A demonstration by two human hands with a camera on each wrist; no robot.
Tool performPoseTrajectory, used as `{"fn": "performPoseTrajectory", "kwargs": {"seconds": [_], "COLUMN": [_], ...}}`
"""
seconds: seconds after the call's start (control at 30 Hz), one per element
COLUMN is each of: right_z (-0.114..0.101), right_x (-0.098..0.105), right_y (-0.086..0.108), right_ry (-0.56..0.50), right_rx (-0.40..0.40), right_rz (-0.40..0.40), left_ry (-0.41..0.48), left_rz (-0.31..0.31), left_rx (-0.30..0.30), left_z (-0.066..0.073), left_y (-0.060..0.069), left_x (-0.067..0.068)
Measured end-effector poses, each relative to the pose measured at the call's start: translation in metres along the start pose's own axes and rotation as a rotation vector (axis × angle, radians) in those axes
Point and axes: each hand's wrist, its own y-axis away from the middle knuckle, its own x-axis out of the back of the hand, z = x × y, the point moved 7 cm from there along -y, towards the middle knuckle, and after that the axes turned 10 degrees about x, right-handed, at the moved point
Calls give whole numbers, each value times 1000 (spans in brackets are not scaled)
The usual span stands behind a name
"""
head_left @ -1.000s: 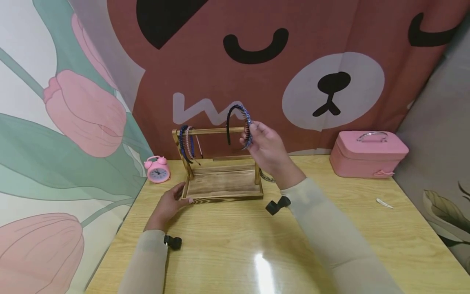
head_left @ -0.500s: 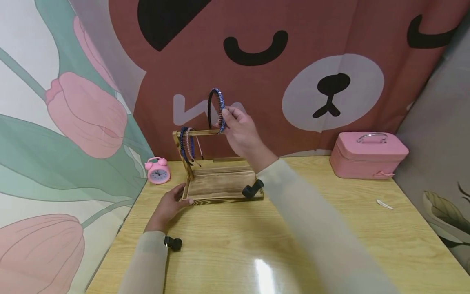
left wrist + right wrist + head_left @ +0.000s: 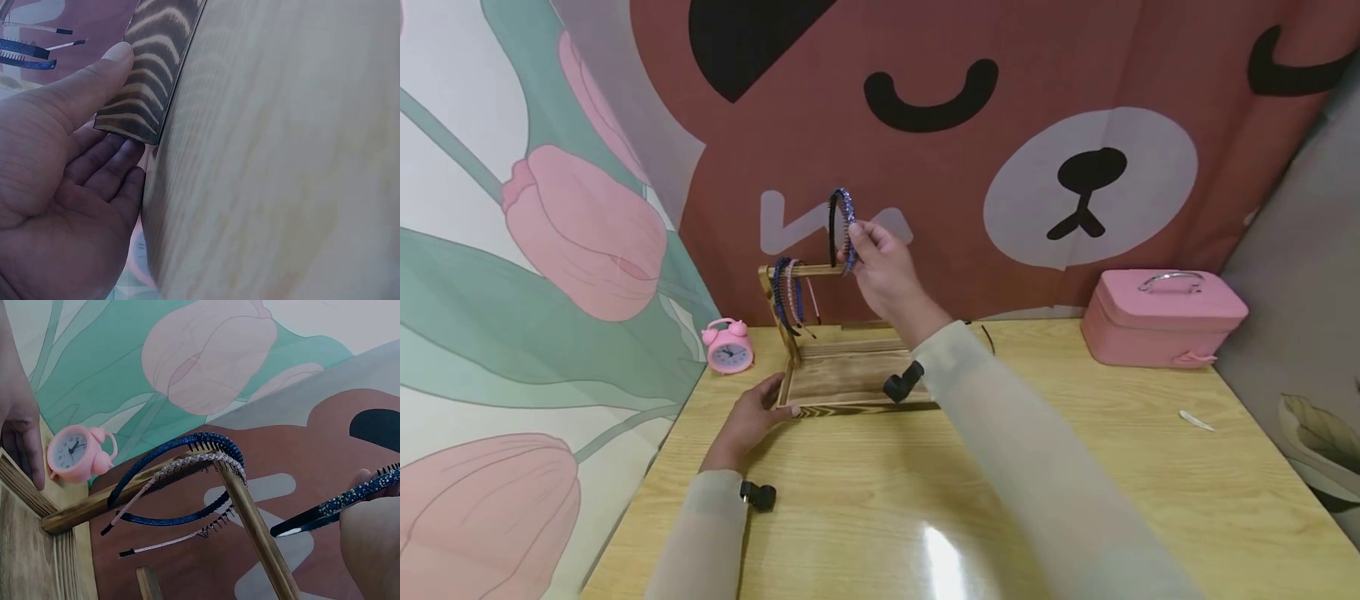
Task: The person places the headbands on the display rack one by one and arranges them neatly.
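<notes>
My right hand (image 3: pixel 887 267) pinches a hair band (image 3: pixel 848 206) with blue glitter and comb teeth, held upright just above the top rod of a wooden stand (image 3: pixel 850 377). In the right wrist view, the ends of this hair band (image 3: pixel 359 492) point toward the rod and appear apart from it. A dark blue hair band (image 3: pixel 780 296) and a beaded pink hair band (image 3: pixel 187 464) hang at the rod's left end. My left hand (image 3: pixel 748 425) grips the stand's front left corner, thumb on the striped front edge (image 3: pixel 147 81). My right forearm hides the stand's right post.
A pink alarm clock (image 3: pixel 730 348) stands left of the stand, near the wall. At the back right sits a pink case (image 3: pixel 1165 317) with a metal handle. A small white clip-like object (image 3: pixel 1196 420) lies on the table (image 3: pixel 850 508). Behind the stand, a thin dark curved piece (image 3: pixel 988 339) shows.
My right hand has carried the glittery hair band leftward and up over the rod, then slightly lowered it in the last half second. My left hand has stayed on the stand's corner.
</notes>
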Motion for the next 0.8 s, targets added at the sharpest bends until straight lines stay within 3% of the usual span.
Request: {"fn": "performPoseTrajectory", "kwargs": {"seconds": [0.27,0.43,0.63,0.8], "right_z": [3,16,46,73], "right_x": [-3,-7,-11,-3], "right_y": [-6,-7,0,14], "right_ry": [-20,-15,58,209], "right_rx": [3,-24,-112,-187], "right_rz": [33,50,73,119], "left_ry": [-10,-23,-8,4], "left_rz": [8,9,17,3], "left_rx": [1,8,11,4], "left_z": [4,5,0,-2], "left_y": [-3,-3,-3,-3], "left_x": [2,3,5,0]}}
